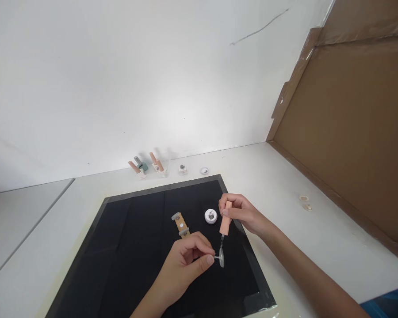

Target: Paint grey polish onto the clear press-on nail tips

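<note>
A person's two bare hands work above a black mat (pixel 132 247) on a white worktop (pixel 252 163). Near the mat's right edge, the left hand (pixel 189 260) pinches the thin stem of a small grey oval piece (pixel 222 258) between thumb and fingertips. The right hand (pixel 239 214) grips a peach brush handle (pixel 226 223), its brush (pixel 222 243) pointing down and apparently touching the oval's upper end.

The brushing seems under way on this piece, not finished; how much is coated is too small to tell. Two more grey pieces sit on a tan holder (pixel 181 226), partly hidden behind the left hand; whether they are coated is unclear.

Toward the mat's far right corner, a round white pot (pixel 211 216) is open, showing a dark, shiny patch inside. Along the worktop's back edge stand peach-capped bottles (pixel 159 167), a grey-green bottle (pixel 142 166), a small clear jar (pixel 182 169) with a dark top, and a white ring-like lid (pixel 204 170). The bottles' contents cannot be made out.
</note>
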A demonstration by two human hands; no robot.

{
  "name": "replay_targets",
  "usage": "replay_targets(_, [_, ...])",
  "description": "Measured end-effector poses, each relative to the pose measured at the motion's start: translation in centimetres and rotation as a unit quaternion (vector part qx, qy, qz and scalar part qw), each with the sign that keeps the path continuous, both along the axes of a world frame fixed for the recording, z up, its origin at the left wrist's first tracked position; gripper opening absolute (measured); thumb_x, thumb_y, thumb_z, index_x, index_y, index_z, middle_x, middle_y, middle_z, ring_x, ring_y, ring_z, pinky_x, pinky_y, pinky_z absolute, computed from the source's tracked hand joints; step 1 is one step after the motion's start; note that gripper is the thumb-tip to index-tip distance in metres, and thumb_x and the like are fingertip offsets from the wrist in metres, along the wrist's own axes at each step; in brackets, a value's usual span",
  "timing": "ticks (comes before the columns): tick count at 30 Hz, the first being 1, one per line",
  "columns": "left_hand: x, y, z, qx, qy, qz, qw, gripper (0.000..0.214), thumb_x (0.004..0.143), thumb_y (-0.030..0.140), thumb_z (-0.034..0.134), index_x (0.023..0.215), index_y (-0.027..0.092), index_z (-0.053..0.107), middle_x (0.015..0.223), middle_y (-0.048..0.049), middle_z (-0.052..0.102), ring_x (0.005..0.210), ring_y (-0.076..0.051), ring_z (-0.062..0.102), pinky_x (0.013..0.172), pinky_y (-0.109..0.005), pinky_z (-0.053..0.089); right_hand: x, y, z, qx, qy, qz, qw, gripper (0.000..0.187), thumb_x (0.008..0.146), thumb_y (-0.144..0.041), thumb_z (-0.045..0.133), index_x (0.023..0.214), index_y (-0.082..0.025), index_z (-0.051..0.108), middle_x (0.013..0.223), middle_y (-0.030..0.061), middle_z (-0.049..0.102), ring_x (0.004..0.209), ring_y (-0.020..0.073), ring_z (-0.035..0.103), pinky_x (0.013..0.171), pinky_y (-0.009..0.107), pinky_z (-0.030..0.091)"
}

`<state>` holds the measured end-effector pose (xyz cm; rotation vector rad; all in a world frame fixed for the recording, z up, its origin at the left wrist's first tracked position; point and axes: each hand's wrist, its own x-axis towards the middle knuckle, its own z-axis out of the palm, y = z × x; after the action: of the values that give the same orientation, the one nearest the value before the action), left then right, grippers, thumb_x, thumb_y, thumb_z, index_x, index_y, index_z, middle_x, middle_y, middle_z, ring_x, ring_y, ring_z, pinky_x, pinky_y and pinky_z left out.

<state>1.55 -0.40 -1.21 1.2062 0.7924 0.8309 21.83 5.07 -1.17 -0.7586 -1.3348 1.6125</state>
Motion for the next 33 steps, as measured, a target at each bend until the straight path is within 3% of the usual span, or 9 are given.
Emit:
replay_targets(11, [-0.3, 0.4, 0.4, -0.101, -0.045, 0.032, 0.993, 0.017, 0.072, 0.031, 0.072, 0.067, 0.015, 0.067, 0.067, 0.0000, 0.058, 0.057, -0.008, 0.047, 0.059, -0.023, 0.036, 0.4, -0.3, 0.5, 0.013, 0.064, -0.023, 0.998, 0.018, 0.080, -0.032, 0.064, 0.074, -0.016, 0.057, 0.062, -0.0026, 0.047, 0.051, 0.0086, 0.043, 0.049, 0.022, 0.033])
replay_targets(18, [-0.4, 0.6, 0.4, -0.177, -0.092, 0.044, 0.979, 0.014, 0.074, 0.026, 0.071, 0.070, 0.014, 0.066, 0.072, -0.0012, 0.062, 0.057, -0.007, 0.047, 0.060, -0.023, 0.036, -0.5, -1.0, 0.7, 0.044, 0.085, 0.006, 0.995, 0.020, 0.079, -0.036, 0.066, 0.080, -0.018, 0.058, 0.066, -0.0030, 0.048, 0.050, 0.0077, 0.044, 0.051, 0.023, 0.036])
replay_targets(33, [-0.4, 0.5, 0.3, -0.196, -0.125, 0.039, 0.972, 0.013, 0.071, 0.023, 0.073, 0.068, 0.013, 0.065, 0.071, -0.0020, 0.062, 0.057, -0.007, 0.047, 0.059, -0.023, 0.036, -1.1, -1.3, 0.2, 0.035, 0.090, 0.026, 0.995, 0.021, 0.078, -0.036, 0.068, 0.082, -0.017, 0.060, 0.065, -0.0032, 0.049, 0.050, 0.0076, 0.045, 0.050, 0.023, 0.035])
